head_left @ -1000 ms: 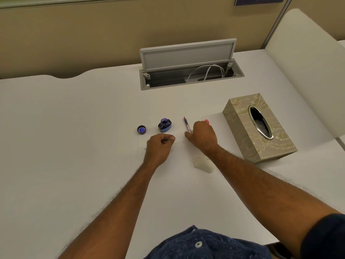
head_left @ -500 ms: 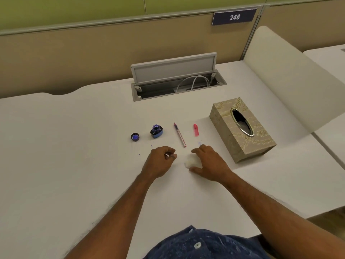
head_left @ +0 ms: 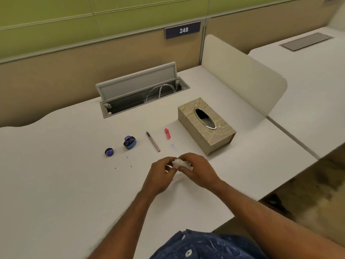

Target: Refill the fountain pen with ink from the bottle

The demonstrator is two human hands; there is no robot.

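The open blue ink bottle [head_left: 129, 142] stands on the white desk [head_left: 56, 174], its cap [head_left: 109, 152] lying to its left. Right of the bottle lie the slim pen barrel [head_left: 153, 141] and a red pen cap [head_left: 167, 133]. Nearer to me, my hands meet above the desk. My right hand [head_left: 198, 171] grips a crumpled white tissue [head_left: 182, 163]. My left hand [head_left: 161, 173] pinches a small pale part against that tissue; what the part is I cannot tell.
A gold patterned tissue box [head_left: 205, 126] stands at the right. An open cable hatch [head_left: 141, 90] sits at the back of the desk. Small ink spots [head_left: 172, 146] mark the desk near the pen. A white divider panel [head_left: 242, 75] bounds the desk's right side.
My right hand left the pen on the desk, picked up the tissue and lifted it. My left hand moved right to meet it. The camera view tilted up and shifted.
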